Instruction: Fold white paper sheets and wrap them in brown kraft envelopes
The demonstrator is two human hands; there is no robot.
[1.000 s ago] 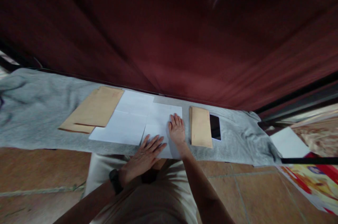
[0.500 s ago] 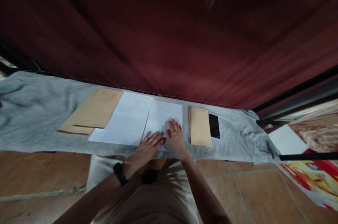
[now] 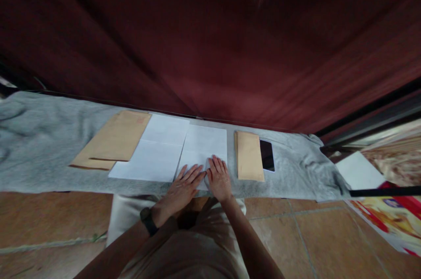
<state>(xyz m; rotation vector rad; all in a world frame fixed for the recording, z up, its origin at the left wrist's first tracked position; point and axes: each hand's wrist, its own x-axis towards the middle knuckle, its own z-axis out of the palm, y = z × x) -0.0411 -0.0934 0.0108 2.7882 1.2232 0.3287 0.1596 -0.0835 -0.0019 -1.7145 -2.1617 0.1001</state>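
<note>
A white sheet of paper (image 3: 206,144) lies on a grey cloth (image 3: 39,147) in front of me. My left hand (image 3: 183,186) and my right hand (image 3: 218,177) rest side by side on the sheet's near edge, fingers stretched out flat. A black band sits on my left wrist. Beside that sheet, to the left, lie more white sheets (image 3: 154,152). A stack of brown envelopes (image 3: 249,156) is just right of my right hand.
Larger brown envelopes (image 3: 113,141) lie at the left on the cloth. A dark phone (image 3: 266,155) sits right of the small envelope stack. A dark red curtain (image 3: 210,42) hangs behind. A white sheet (image 3: 359,171) and a colourful print (image 3: 391,217) lie at the right on the tiled floor.
My right hand has slid back along the sheet toward me, and my left hand has moved up beside it. Both now lie together at the sheet's near edge.
</note>
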